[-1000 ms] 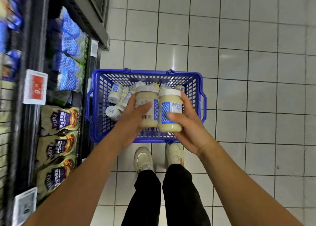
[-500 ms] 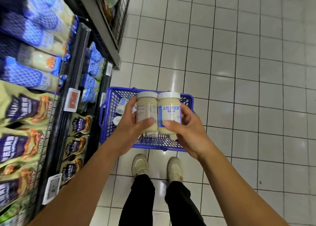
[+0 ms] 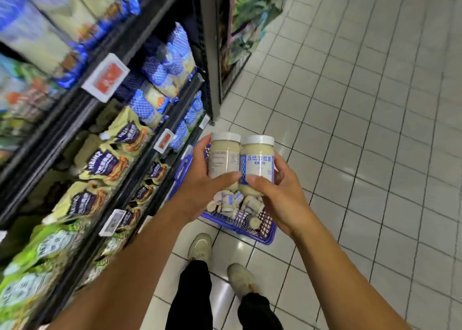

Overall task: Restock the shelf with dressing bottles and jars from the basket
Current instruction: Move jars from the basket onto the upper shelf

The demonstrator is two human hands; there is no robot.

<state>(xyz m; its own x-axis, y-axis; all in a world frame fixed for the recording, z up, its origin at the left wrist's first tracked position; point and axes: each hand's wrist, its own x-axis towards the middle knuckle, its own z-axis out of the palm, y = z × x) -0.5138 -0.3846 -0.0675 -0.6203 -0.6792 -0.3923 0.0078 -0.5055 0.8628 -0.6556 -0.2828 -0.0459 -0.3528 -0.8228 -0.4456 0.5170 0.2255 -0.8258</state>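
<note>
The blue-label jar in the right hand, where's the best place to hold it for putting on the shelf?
Grip the blue-label jar around its straight body below the lid, from its right, as the right hand does. It stands upright, and the second jar blocks its left side.

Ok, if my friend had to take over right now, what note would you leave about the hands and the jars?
Hands: the left grip holds one white-lidded jar, back label towards the camera. The right grip holds a second jar, blue label forward. Both jars are upright, touching side by side.
Place: they are above the blue basket on the floor. More jars and bottles lie heaped inside it.
Done: two jars lifted out.
Left: set both on the shelf at the person's left, then probably go on emptying the basket.
</note>
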